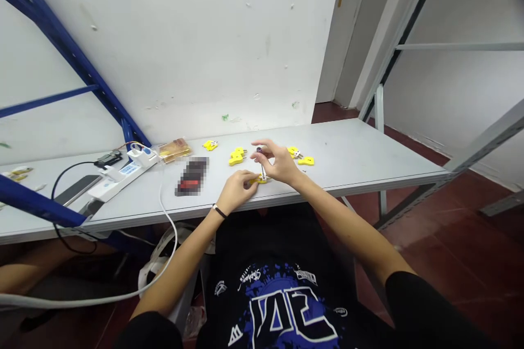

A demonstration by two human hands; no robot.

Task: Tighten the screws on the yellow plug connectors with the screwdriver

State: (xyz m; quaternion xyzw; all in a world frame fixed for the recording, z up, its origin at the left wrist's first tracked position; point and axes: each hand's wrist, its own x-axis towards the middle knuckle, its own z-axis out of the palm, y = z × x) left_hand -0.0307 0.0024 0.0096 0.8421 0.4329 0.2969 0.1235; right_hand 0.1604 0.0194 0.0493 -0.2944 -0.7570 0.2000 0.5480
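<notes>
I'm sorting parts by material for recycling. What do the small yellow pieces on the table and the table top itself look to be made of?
The small yellow pieces look like moulded plastic: a uniform bright colour with a slight sheen, though they are too small to be sure. The one under the left hand and right hand matches them. The pale grey table top seems painted metal or laminate, smooth and matte; which one cannot be told.

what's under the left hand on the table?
A small yellow connector pokes out from under the left hand, pinned to the grey table. The right hand holds a thin tool upright on it. The connector's near half is covered by fingers.
</notes>
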